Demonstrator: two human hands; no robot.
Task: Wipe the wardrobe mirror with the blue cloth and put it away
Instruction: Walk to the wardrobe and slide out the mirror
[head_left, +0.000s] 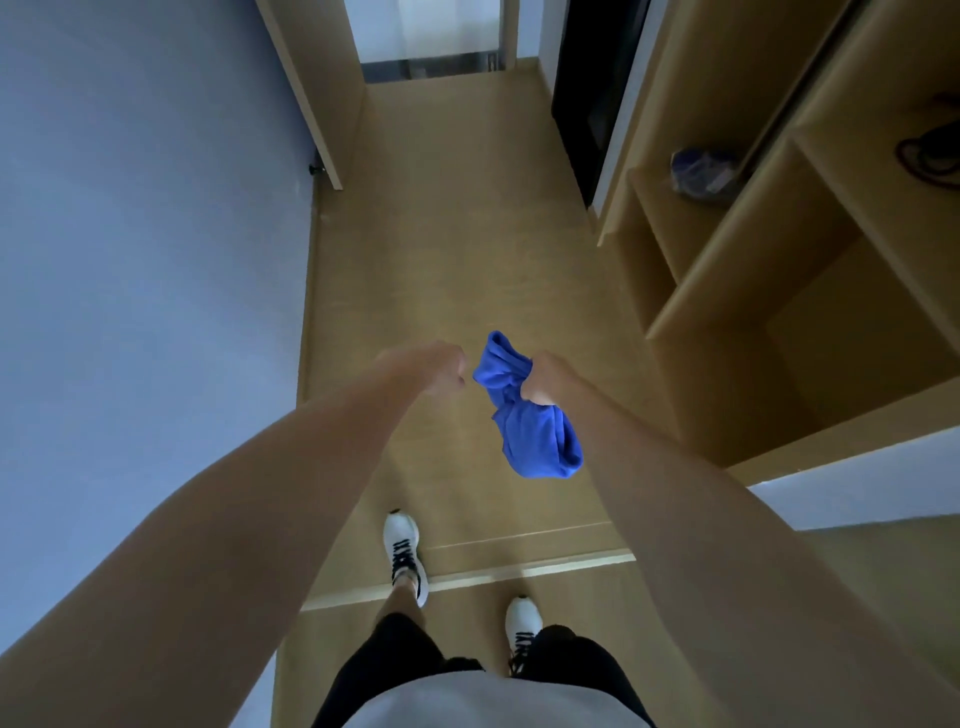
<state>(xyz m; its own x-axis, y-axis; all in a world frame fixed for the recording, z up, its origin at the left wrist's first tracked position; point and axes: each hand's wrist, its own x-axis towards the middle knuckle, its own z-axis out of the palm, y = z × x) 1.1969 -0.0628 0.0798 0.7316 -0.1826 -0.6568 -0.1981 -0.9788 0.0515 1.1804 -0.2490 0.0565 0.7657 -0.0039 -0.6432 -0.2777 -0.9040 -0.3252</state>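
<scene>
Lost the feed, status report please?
Right hand grips blue cloth, bunched. Left hand curled, holds nothing. Mirror not seen. Floor ahead unobstructed.

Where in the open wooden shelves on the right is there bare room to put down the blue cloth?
The lower compartment, just right of the right hand that grips the blue cloth, shows only bare wood. The compartment above holds a blue bag at its back; its front part is bare. The upper right shelf holds a dark cord. The left hand is curled and holds nothing.
</scene>
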